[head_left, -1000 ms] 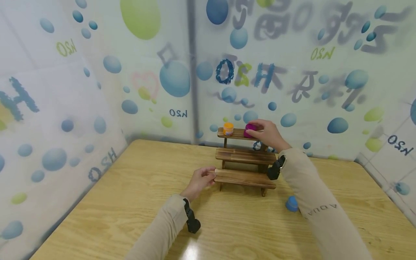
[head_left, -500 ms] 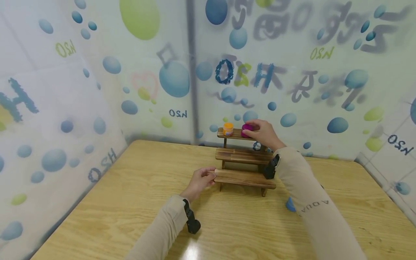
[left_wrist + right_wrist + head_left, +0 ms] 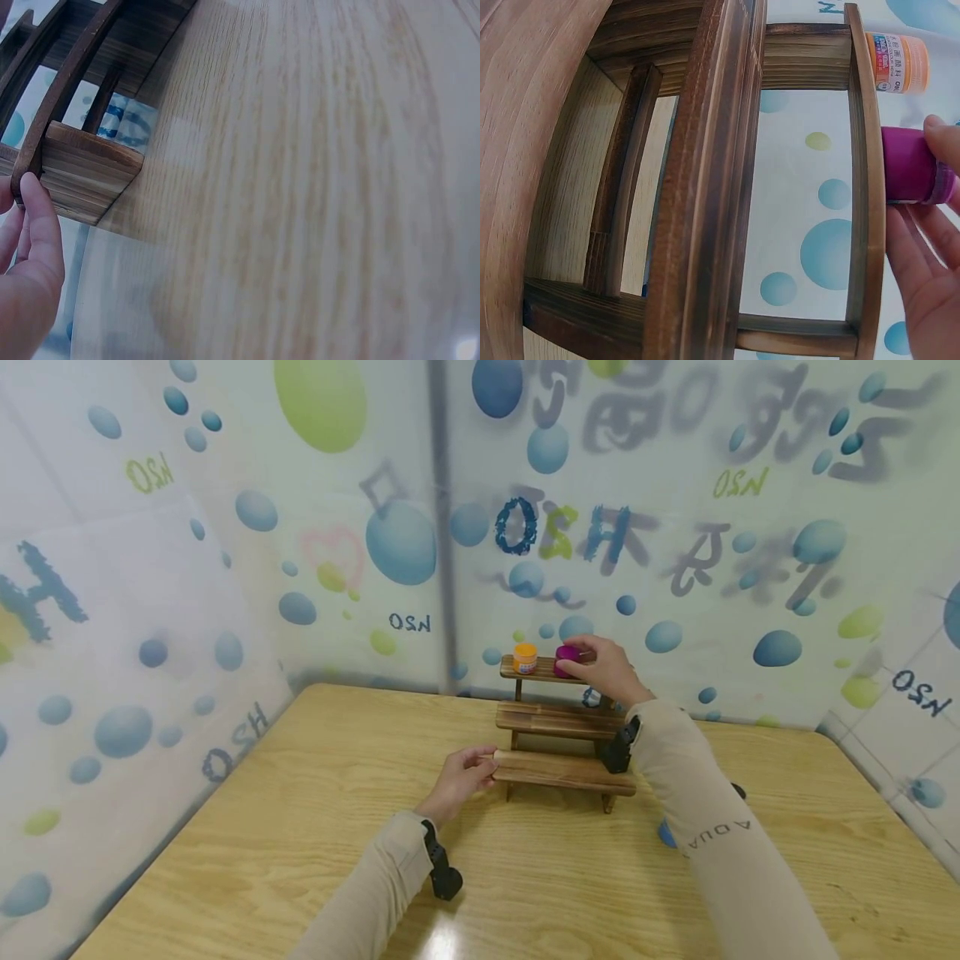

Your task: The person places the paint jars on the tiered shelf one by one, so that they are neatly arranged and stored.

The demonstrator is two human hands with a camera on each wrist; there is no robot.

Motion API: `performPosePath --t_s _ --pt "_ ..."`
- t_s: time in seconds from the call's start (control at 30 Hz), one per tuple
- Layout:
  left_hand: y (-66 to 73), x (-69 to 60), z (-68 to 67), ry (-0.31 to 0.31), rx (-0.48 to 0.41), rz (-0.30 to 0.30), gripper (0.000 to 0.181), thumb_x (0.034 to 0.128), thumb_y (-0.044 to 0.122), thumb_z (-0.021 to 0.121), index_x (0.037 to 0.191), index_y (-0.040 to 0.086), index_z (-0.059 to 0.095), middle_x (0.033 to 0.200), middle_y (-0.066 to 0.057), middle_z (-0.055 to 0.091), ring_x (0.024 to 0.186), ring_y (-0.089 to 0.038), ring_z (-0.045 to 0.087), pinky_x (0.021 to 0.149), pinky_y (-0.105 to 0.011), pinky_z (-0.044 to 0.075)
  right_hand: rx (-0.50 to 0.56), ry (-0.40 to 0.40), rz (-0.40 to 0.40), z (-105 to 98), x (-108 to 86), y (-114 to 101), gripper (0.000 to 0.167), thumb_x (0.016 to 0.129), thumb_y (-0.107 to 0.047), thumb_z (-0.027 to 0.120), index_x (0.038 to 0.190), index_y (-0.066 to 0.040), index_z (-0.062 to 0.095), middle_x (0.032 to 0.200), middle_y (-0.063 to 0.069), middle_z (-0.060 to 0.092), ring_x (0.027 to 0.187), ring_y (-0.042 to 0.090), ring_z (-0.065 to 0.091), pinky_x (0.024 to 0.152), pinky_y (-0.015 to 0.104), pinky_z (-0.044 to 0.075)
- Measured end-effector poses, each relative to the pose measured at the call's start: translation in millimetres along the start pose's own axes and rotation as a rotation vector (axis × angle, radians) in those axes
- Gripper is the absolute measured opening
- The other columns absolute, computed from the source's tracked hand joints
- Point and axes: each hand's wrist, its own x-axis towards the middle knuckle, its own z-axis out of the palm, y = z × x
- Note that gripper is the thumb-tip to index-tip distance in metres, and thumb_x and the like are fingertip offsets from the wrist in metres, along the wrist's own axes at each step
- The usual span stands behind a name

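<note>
A three-tier wooden display stand (image 3: 562, 768) stands near the back of the table. My left hand (image 3: 456, 781) pinches the left end of its lowest shelf between thumb and fingers, as the left wrist view confirms. On the top shelf, my right hand (image 3: 611, 672) holds a purple paint jar (image 3: 566, 663), thumb on one side and fingers on the other. In the right wrist view the purple jar's base sits at the shelf surface. An orange paint jar (image 3: 525, 658) with a printed label stands to its left, a small gap between them.
A blue jar (image 3: 667, 833) is on the table right of the stand, partly behind my right sleeve (image 3: 720, 827). A small black thing (image 3: 738, 791) shows past that sleeve. A bubble-printed curtain (image 3: 405, 543) hangs close behind the table (image 3: 360, 735).
My right hand has slid the purple jar slightly left along the top shelf, toward the orange jar. The right sleeve now covers more of the blue jar. My left hand stays put.
</note>
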Motion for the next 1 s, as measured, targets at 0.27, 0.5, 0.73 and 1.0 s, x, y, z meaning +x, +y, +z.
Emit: performPosePath --t_s 0.27,0.5,0.73,1.0 --pt "-0.7 -0.3 -0.5 0.001 -0.005 0.007 0.032 0.0898 0.004 0.050 0.120 -0.007 0.049 0.089 -0.010 0.053 0.071 -0.012 0.054 0.076 -0.037 0.049 -0.036 -0.011 0.015 -0.3 -0.4 0.2 0.049 0.086 -0.027 0.059 0.125 0.000 0.046 0.115 0.020 0.053 0.104 0.031 0.051 0.084 0.044 0.043" --pt "0.4 -1.1 -1.5 -0.011 -0.008 0.014 0.033 0.0898 0.004 0.049 0.121 -0.007 0.048 0.088 -0.009 0.053 0.071 -0.012 0.054 0.077 -0.039 0.048 -0.032 0.002 -0.006 -11.2 -3.6 -1.0 0.048 0.088 -0.032 0.054 0.124 -0.002 0.047 0.119 0.019 0.051 0.106 0.032 0.050 0.086 0.045 0.042" --pt "-1.9 1.7 -2.6 -0.017 -0.004 0.018 0.033 0.0898 0.004 0.049 0.121 -0.007 0.048 0.088 -0.010 0.053 0.071 -0.013 0.054 0.077 -0.040 0.048 -0.043 0.002 -0.004 -27.1 -5.4 5.3 0.050 0.087 -0.036 0.055 0.124 -0.003 0.047 0.119 0.018 0.051 0.108 0.031 0.048 0.087 0.045 0.041" --pt "-20.0 16.0 -4.8 -0.010 -0.013 0.016 0.033 0.0895 0.008 0.052 0.121 -0.003 0.050 0.090 -0.009 0.054 0.071 -0.013 0.055 0.073 -0.035 0.050 -0.082 -0.042 -0.011 -46.9 -20.3 7.7 0.053 0.088 -0.036 0.053 0.127 -0.002 0.044 0.119 0.020 0.050 0.107 0.033 0.047 0.087 0.049 0.039"
